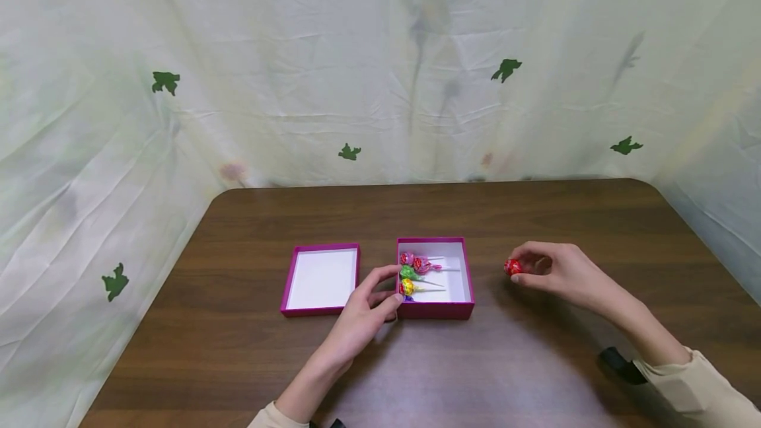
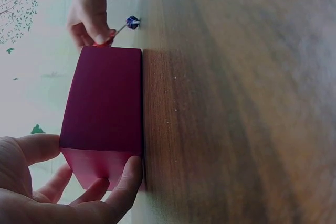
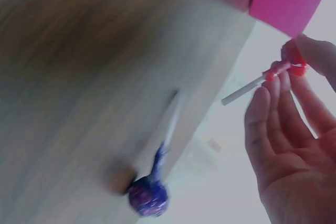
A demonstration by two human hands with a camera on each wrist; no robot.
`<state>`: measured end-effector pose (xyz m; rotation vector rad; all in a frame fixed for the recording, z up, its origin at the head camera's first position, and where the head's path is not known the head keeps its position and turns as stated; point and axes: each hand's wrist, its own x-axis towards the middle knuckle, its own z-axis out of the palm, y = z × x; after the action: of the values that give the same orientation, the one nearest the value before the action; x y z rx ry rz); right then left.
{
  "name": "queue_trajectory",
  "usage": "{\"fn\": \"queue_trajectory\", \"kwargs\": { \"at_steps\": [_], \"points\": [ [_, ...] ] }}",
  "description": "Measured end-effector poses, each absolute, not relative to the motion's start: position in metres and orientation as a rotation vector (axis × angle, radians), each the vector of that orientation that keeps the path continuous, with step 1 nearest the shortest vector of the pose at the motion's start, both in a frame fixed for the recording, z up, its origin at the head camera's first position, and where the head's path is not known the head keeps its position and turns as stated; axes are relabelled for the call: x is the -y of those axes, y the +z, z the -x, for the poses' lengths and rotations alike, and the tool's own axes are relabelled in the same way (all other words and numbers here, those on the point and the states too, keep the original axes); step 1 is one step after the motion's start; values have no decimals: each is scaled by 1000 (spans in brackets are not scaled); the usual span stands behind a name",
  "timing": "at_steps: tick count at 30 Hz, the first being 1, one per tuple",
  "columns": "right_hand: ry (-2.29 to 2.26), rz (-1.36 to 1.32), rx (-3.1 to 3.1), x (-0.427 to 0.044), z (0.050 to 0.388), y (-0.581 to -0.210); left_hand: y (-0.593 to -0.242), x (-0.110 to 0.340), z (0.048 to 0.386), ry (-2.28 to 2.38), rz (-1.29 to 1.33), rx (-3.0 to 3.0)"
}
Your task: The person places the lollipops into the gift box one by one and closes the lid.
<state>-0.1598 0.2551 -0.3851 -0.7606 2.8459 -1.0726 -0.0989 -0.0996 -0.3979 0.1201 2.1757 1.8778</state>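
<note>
The right hand's grip (image 1: 553, 273) pinches a red-wrapped, ball-shaped lollipop (image 1: 512, 267).
The lollipop is at three o'clock from an open magenta box (image 1: 436, 311); the left hand (image 1: 364, 316) grasps the box's nine-o'clock end. Colourfully wrapped lollipops (image 1: 408, 273) lie inside.

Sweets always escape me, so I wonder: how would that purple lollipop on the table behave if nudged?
The purple lollipop would probably roll in a curve, its round head being wider than its thin stick. The straight stick looks stiff. Its shiny wrapper may feel slightly slippery.
</note>
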Motion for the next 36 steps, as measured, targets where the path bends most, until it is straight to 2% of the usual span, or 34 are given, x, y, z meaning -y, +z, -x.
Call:
{"fn": "queue_trajectory", "kwargs": {
  "at_steps": [19,36],
  "points": [
    [-1623,805,-2519,-193,152,-353,-400,100,99,1891,-130,-2166],
    [-1375,956,-2655,-145,173,-367,-400,101,99,1889,-145,-2163]
  ]
}}
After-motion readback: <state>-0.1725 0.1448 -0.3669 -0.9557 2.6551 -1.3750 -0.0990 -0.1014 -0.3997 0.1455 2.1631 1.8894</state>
